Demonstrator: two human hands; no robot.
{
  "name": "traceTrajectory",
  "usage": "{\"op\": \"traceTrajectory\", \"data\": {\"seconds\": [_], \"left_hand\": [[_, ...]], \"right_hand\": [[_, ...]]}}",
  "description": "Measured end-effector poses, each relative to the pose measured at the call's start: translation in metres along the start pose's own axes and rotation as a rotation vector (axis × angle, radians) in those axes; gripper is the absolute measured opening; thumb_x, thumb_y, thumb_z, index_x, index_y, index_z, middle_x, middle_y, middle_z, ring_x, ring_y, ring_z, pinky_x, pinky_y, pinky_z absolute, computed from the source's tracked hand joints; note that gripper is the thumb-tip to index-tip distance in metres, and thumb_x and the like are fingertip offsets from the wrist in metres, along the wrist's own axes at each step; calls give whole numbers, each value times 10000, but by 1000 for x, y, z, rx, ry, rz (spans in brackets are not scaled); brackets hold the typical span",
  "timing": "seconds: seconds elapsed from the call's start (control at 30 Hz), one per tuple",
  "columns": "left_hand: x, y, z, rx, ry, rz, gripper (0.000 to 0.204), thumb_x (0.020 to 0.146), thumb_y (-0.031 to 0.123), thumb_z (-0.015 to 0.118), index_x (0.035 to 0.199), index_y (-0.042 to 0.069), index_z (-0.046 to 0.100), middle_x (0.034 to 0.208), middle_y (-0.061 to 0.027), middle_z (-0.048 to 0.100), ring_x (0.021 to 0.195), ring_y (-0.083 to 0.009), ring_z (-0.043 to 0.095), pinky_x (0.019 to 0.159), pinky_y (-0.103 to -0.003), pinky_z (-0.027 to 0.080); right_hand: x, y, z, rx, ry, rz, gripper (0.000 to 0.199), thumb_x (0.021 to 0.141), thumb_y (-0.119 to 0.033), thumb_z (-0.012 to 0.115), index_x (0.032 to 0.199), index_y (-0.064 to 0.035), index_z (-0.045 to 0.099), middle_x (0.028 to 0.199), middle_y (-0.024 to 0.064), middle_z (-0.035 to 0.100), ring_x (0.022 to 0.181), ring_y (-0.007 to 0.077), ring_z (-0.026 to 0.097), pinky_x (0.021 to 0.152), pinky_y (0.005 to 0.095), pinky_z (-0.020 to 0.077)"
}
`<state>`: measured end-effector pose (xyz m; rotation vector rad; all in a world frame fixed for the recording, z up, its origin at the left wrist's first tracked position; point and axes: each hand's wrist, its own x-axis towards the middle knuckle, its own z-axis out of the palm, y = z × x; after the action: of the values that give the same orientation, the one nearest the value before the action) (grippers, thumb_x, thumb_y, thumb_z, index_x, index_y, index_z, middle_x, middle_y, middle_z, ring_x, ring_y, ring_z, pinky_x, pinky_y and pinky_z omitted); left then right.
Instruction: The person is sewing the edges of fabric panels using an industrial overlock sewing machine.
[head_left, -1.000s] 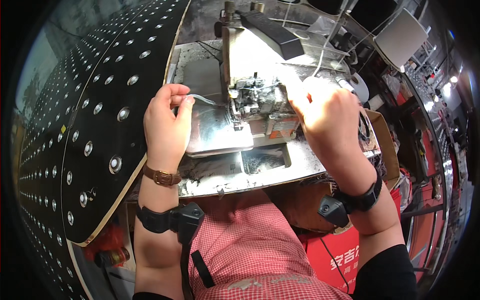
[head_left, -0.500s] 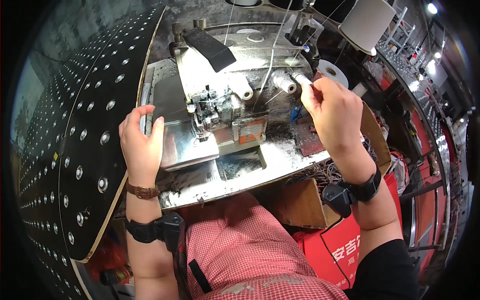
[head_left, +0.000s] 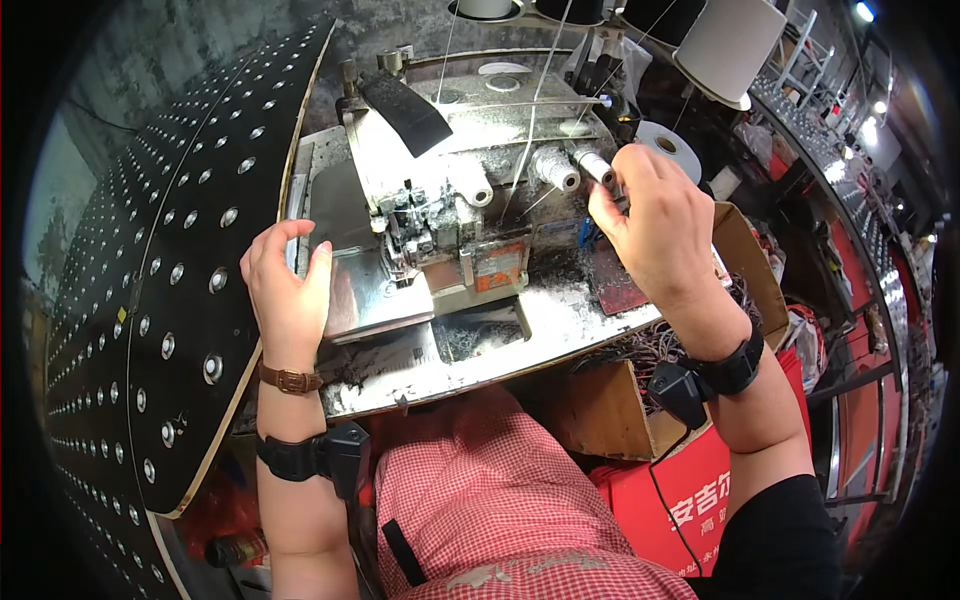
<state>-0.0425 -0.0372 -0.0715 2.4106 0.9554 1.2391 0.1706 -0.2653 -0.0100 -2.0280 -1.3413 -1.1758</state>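
Pinching grip: right hand (head_left: 655, 225) clamps a silvery, lint-dusted tension knob (head_left: 597, 166) at one o'clock; left hand (head_left: 290, 290) rests open-palmed on the sewing machine's (head_left: 450, 200) shiny metal plate (head_left: 360, 295).

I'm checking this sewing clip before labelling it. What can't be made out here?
Head view only:
- Right hand: fingertips on a knob of the sewing machine; the hand's back hides the grip.
- Threads: too thin to trace to the needle area.
- Thread cones: cut off by the top edge.
- Left hand: its palm hides what lies beneath.
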Motion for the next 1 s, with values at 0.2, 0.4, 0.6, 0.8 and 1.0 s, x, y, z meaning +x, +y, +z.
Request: {"op": "traceTrajectory", "data": {"seconds": [0.2, 0.4, 0.6, 0.8, 1.0], "left_hand": [[0, 0, 1, 24, 19, 46, 218, 724, 95, 682, 925, 72, 602, 1025, -88, 584, 1043, -285, 470, 921, -375, 359], [0, -1, 0, 28, 53, 93, 210, 718, 83, 678, 911, 74, 598, 1022, -81, 584, 1047, -281, 466, 926, -382, 349], [-3, -2, -2, 42, 39, 74, 241, 724, 84, 683, 956, 92, 616, 1058, -54, 589, 1055, -256, 473, 939, -353, 357], [-14, 5, -23, -96, 209, 131, 316, 716, 41, 661, 1021, 64, 584, 1158, -126, 524, 1136, -292, 433, 976, -380, 317], [-100, -2, -144, 255, 204, 93, 515, 801, 21, 582, 1293, 47, 432, 1401, -151, 311, 1289, -287, 308, 1054, -389, 249]], "right_hand": [[6, -1, 0, -50, -123, 96, 186, 772, -192, 635, 661, -83, 534, 572, 75, 563, 496, 260, 562, 446, 371, 429], [8, -1, -3, -89, -241, 107, 171, 746, -166, 650, 715, -62, 518, 628, 87, 582, 549, 268, 580, 480, 380, 443], [2, 1, 8, 90, 91, 2, 273, 805, -237, 607, 600, -78, 524, 508, 92, 546, 481, 280, 568, 467, 378, 440], [10, 12, -12, 581, -556, 747, 535, 901, -418, 481, 518, -46, 513, 421, 94, 458, 379, 202, 482, 410, 318, 392], [-58, 81, -18, 25, -536, 366, 217, 777, -258, 617, 704, -59, 661, 700, 157, 632, 675, 333, 619, 646, 412, 485]]}}
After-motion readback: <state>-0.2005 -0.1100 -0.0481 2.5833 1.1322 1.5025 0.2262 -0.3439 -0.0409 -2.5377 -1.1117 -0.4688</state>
